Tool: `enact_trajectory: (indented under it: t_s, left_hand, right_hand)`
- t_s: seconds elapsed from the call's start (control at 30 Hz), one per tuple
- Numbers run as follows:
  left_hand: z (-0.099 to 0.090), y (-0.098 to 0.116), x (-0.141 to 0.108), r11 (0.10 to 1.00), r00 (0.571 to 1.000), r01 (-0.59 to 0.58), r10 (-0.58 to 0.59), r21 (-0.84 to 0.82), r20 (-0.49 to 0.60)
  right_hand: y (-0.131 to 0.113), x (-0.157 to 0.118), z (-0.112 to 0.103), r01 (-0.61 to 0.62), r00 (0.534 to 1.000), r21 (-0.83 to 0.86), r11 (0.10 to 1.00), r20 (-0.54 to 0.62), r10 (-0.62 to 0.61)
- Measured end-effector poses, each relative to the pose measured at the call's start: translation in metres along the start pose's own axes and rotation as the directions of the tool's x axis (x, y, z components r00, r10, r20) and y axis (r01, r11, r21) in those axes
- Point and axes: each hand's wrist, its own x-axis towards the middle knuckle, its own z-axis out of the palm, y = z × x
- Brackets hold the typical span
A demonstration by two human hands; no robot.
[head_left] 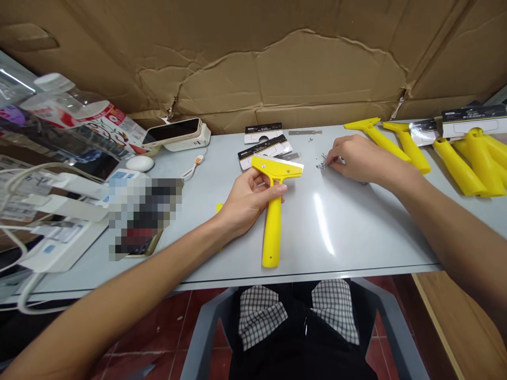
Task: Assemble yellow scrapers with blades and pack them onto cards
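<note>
Left hand (247,203) clenches a yellow plastic scraper (271,232), handle pointing nearward; right hand (356,158), grip unclear, touches tiny metal screws (321,164) beside it.

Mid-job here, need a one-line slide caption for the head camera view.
Head view: left hand holds a yellow plastic scraper as right hand pinches small metal parts on a pale grey table.

Grey table (348,232), yellow scrapers (407,150), backing cards (263,133), screws (320,165)

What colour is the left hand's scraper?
The scraper is bright yellow, shown best in the head view.
</note>
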Motion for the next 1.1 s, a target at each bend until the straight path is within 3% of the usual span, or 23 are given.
enact_trajectory:
  t_s: [0.67,1.1]
  left_hand:
    - [0.001,0.001,0.0,1.0,1.0,0.001,-0.001,0.022,0.003]
    - [0.001,0.001,-0.001,1.0,1.0,0.003,-0.003,0.023,-0.003]
  right_hand:
    - [-0.009,-0.002,-0.001,-0.012,0.999,0.059,0.998,-0.049,0.015]
    - [-0.012,-0.002,-0.003,-0.047,0.999,0.037,0.998,-0.015,0.048]
